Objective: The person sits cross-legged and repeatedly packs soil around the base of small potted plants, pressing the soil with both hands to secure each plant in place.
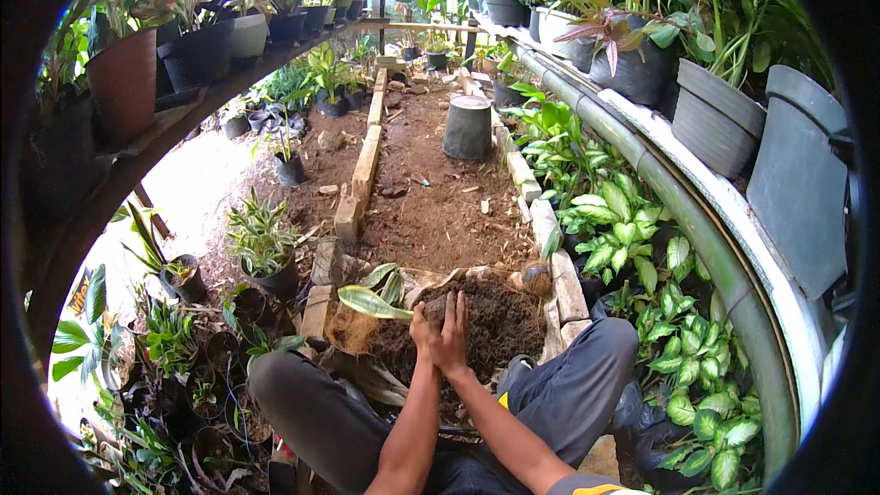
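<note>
My hands meet over a heap of dark soil [509,325] between my knees. My left hand [423,332] is closed at the base of a snake plant [374,302] with yellow-edged green leaves that lean out to the left. My right hand [449,337] presses in from the other side, its fingers straight and close together, pointing away from me. What lies between the palms is mostly hidden. A brown, rounded object [536,279] rests at the heap's right far edge. Left of the heap is a tuft of tan fibre [353,328].
Ahead lies a bare soil bed edged with bricks [364,170], and an upturned dark pot [468,128] stands on it. A potted variegated plant [266,243] stands at left. Leafy plants [623,220] grow at right under a bamboo rail [678,192]. Pots line both raised shelves.
</note>
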Tool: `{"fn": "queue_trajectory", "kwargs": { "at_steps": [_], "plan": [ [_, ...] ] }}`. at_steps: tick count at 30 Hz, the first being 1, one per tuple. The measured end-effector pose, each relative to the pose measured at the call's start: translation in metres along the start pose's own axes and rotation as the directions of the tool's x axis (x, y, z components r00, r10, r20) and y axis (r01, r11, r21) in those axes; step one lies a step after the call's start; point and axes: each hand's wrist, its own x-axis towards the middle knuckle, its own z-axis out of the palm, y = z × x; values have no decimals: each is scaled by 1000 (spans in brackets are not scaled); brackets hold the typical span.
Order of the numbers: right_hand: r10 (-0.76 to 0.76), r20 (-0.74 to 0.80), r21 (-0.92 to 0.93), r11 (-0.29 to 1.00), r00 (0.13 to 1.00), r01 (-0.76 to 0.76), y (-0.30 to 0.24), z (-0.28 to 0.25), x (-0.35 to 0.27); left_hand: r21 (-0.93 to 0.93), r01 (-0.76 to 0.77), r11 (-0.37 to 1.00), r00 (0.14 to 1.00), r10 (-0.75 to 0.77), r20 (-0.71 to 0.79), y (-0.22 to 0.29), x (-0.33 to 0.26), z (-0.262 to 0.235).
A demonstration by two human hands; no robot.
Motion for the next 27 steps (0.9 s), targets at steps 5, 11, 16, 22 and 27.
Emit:
{"fn": "queue_trajectory", "kwargs": {
  "at_steps": [5,11,16,22,27],
  "plan": [
    [-58,77,10,998,995,58,-10,-9,2,-139,90,986,996,-92,-9,4,-10,6],
    [-23,141,-7,1000,990,24,-18,-10,2,-350,197,916,980,-198,33,10,-15,15],
    [-20,-153,7,1000,988,21,1,-19,22,-90,162,983,987,-160,30,27,-22,24],
    [341,-41,222,919,939,-324,27,-41,56,97,355,930,931,-361,52,13,-34,38],
    [418,26,192,890,908,-414,23,-45,43,287,212,934,976,-218,-9,0,-38,39]
  ]
}}
